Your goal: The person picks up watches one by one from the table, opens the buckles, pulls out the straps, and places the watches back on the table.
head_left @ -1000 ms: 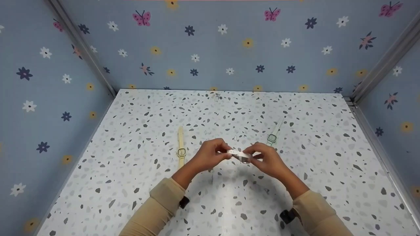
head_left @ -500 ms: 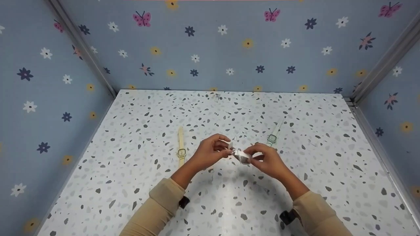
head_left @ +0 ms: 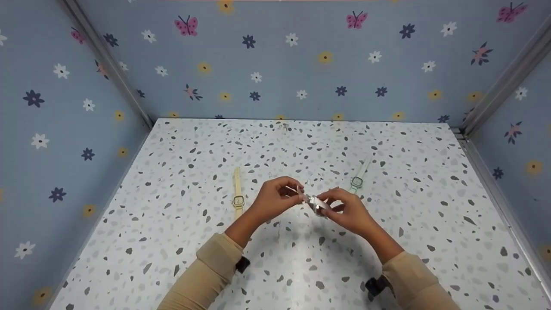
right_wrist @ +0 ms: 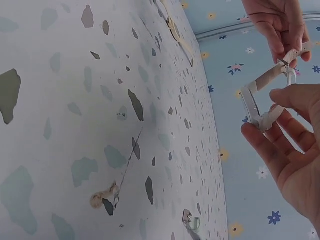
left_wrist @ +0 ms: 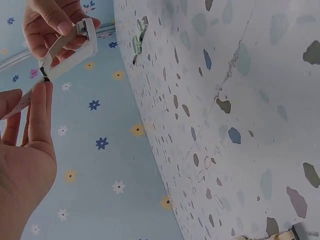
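Observation:
A white wristwatch (head_left: 317,205) is held above the table between both hands, its strap bent into a loop. My left hand (head_left: 277,199) pinches the free strap end, which has a row of holes in the left wrist view (left_wrist: 21,105). My right hand (head_left: 349,210) grips the watch between thumb and fingers around its case; the right wrist view shows the looped strap (right_wrist: 267,77) meeting at the buckle by the left fingertips. Partly behind my left forearm lies a cream wristwatch (head_left: 238,191). Beyond my right hand lies a pale green wristwatch (head_left: 357,182), its near end hidden.
The speckled white table (head_left: 206,142) spreads under both hands. Blue flowered panels (head_left: 275,64) stand behind it and at both sides, joined by metal corner posts. Each wrist carries a small black device (head_left: 242,264) below the sleeve.
My left fingers have loosened and shifted at the strap end, which now bends up near the buckle. The watch has tilted slightly in my right hand. The two watches on the table stay put.

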`<state>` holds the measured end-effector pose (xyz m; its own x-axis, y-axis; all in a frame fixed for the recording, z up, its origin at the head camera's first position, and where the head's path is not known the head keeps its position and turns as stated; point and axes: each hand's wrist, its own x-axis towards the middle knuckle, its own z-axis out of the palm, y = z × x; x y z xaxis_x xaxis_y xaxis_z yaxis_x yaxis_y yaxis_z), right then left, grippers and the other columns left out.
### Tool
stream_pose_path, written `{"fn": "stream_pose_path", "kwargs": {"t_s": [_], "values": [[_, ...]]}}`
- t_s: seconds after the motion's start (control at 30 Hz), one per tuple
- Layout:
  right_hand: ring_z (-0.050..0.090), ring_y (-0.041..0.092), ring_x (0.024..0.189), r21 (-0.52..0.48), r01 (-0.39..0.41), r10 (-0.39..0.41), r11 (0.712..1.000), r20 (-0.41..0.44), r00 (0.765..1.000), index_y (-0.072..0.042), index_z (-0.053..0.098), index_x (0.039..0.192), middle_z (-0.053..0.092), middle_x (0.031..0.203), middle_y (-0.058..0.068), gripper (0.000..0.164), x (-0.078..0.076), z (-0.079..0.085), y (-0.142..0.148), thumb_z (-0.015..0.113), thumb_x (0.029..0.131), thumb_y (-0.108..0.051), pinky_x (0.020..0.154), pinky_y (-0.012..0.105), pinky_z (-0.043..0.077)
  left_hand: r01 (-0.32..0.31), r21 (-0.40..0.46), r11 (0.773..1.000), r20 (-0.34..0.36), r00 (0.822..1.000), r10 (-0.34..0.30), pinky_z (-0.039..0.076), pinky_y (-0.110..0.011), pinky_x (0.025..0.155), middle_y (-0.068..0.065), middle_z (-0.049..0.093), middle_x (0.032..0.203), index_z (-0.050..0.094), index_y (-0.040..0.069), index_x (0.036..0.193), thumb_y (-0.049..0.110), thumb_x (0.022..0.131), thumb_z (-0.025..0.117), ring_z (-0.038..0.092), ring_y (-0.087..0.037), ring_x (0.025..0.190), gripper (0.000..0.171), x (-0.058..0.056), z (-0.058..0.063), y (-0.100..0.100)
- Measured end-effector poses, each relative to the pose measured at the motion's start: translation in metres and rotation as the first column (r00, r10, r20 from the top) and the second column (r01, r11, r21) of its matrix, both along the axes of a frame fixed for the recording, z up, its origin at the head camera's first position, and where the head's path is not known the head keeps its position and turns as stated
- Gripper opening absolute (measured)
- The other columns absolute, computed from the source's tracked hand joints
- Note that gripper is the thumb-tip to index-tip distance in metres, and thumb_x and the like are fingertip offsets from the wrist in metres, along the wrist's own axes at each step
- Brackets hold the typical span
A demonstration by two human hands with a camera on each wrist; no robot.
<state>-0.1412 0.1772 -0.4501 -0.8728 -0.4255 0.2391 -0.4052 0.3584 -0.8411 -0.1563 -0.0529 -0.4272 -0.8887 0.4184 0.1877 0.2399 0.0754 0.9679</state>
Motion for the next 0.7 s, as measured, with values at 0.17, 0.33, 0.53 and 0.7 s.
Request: {"fn": "stream_pose_path", "kwargs": {"t_s": [0.17, 0.33, 0.53, 0.7], "values": [[0.067, 0.028, 0.089, 0.015, 0.015, -0.015, 1.000, -0.019, 1.000, 0.001, 0.069, 0.107, 0.068, 0.101, 0.013, 0.020, -0.004, -0.010, 0.001, 0.070, 0.087, 0.003, 0.072, 0.041, 0.059, -0.006, 0.004, 1.000, -0.003, 1.000, 0.006, 0.058, -0.034, 0.078, -0.022, 0.064, 0.104, 0.064, -0.010, 0.103, -0.004, 0.089, 0.067, 0.067, -0.037, 0.094, 0.015, -0.004, -0.006, 0.000], [0.068, 0.020, 0.089, 0.014, 0.027, -0.027, 1.000, -0.025, 0.999, -0.007, 0.070, 0.107, 0.070, 0.098, 0.003, 0.020, -0.016, -0.038, 0.010, 0.072, 0.088, -0.003, 0.071, 0.037, 0.059, -0.022, 0.043, 0.999, 0.023, 1.000, 0.021, 0.059, -0.034, 0.078, -0.017, 0.065, 0.103, 0.065, -0.004, 0.104, 0.002, 0.089, 0.070, 0.069, -0.028, 0.093, 0.017, -0.016, -0.028, -0.002], [0.069, 0.022, 0.089, -0.001, 0.046, -0.046, 0.999, -0.025, 0.999, -0.006, 0.070, 0.106, 0.070, 0.098, 0.005, 0.019, -0.015, -0.041, 0.009, 0.073, 0.087, -0.003, 0.072, 0.037, 0.059, -0.006, 0.100, 0.995, 0.033, 0.999, 0.003, 0.058, -0.037, 0.079, -0.017, 0.065, 0.103, 0.064, -0.004, 0.103, 0.002, 0.089, 0.070, 0.070, -0.026, 0.093, 0.018, -0.016, -0.029, 0.000], [0.068, 0.020, 0.089, -0.004, 0.051, -0.051, 0.999, -0.020, 0.998, -0.009, 0.069, 0.105, 0.070, 0.096, 0.002, 0.020, -0.016, -0.041, 0.008, 0.074, 0.087, -0.004, 0.074, 0.035, 0.058, -0.001, 0.140, 0.990, 0.042, 0.999, -0.005, 0.058, -0.038, 0.080, -0.022, 0.064, 0.105, 0.063, -0.005, 0.104, 0.001, 0.089, 0.070, 0.069, -0.025, 0.094, 0.018, -0.016, -0.028, 0.002]]}}
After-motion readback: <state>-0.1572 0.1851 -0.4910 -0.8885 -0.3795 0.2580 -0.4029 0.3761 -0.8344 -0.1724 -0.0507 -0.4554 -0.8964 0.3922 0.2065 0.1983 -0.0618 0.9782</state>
